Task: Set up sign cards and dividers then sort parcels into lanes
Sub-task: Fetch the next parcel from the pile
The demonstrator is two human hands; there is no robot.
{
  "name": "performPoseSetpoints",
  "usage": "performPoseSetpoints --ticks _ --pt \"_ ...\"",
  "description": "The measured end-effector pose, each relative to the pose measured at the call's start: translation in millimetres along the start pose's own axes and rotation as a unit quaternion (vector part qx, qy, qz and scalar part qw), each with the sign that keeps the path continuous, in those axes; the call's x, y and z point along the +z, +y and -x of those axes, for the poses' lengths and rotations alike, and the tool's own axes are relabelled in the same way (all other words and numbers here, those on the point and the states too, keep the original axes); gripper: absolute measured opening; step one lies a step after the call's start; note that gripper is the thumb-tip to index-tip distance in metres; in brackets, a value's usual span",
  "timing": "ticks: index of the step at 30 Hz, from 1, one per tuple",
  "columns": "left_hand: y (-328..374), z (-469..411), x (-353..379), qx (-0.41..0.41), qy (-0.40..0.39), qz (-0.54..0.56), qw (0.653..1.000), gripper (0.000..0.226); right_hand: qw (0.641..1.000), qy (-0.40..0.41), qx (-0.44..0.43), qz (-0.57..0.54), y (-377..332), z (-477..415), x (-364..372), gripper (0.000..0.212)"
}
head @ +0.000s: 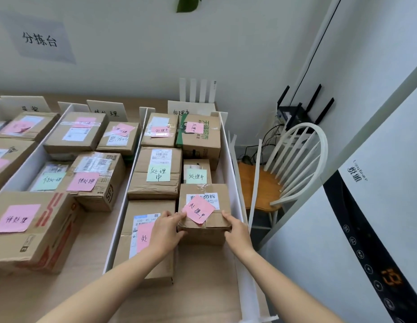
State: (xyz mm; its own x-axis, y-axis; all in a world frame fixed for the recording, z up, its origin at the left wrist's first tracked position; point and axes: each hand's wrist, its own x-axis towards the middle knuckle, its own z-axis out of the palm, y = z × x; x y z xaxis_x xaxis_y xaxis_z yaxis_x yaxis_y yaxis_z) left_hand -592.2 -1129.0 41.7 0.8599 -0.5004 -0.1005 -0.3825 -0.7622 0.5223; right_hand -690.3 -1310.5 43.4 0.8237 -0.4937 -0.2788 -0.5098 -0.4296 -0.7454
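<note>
A small cardboard parcel with a pink note sits in the rightmost lane, between two white dividers. My left hand grips its left side and my right hand grips its right side. Beside it on the left lies a flat parcel, partly under my left hand. Several more noted parcels fill the lane behind. A white sign card stands at the lane's far end, and another sign card heads the middle lane.
The middle lane holds several parcels, with a large box near the front. A wooden chair stands right of the table, with a white appliance beside it. A router sits in the corner.
</note>
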Motion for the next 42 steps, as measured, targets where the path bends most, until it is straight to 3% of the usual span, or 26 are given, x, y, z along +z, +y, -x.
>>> performPoseSetpoints --ticks 7,12,15,18,21,25,32,37,42 --pt "8.4 -9.1 -4.1 0.004 0.006 -0.046 0.999 0.055 1.000 0.009 -0.005 0.024 -18.8 -8.1 -4.9 0.051" --pt "9.6 -15.8 -7.3 0.003 -0.017 -0.102 0.995 0.053 0.993 -0.048 -0.012 0.111 -30.7 -14.0 -11.6 0.058" --pt "6.5 -17.9 -14.4 0.009 -0.036 -0.109 0.993 0.059 0.972 -0.075 -0.013 0.223 -45.4 -22.9 -15.4 0.048" --pt "-4.7 -18.9 -37.3 0.040 0.003 -0.129 0.991 0.059 0.936 -0.055 -0.041 0.346 -76.6 -29.0 -13.7 0.031" --pt "-29.3 -10.4 -78.2 0.041 0.054 -0.195 0.978 0.060 0.910 -0.018 -0.132 0.393 -122.9 -27.7 -1.7 0.023" --pt "-70.0 18.9 -138.5 -0.044 0.099 -0.277 0.955 0.066 0.911 -0.066 -0.273 0.302 -175.4 -24.0 36.0 0.035" --pt "-152.4 120.5 -220.9 -0.267 0.151 -0.300 0.903 0.073 0.862 -0.161 -0.429 0.218 -263.2 26.5 137.1 0.045" --pt "-209.7 215.5 -257.1 -0.361 0.181 -0.309 0.861 0.080 0.799 -0.212 -0.514 0.228 -314.7 88.9 212.7 0.057" --pt "-255.7 295.8 -293.6 -0.417 0.201 -0.282 0.840 0.083 0.742 -0.228 -0.588 0.228 -364.1 157.3 283.3 0.059"
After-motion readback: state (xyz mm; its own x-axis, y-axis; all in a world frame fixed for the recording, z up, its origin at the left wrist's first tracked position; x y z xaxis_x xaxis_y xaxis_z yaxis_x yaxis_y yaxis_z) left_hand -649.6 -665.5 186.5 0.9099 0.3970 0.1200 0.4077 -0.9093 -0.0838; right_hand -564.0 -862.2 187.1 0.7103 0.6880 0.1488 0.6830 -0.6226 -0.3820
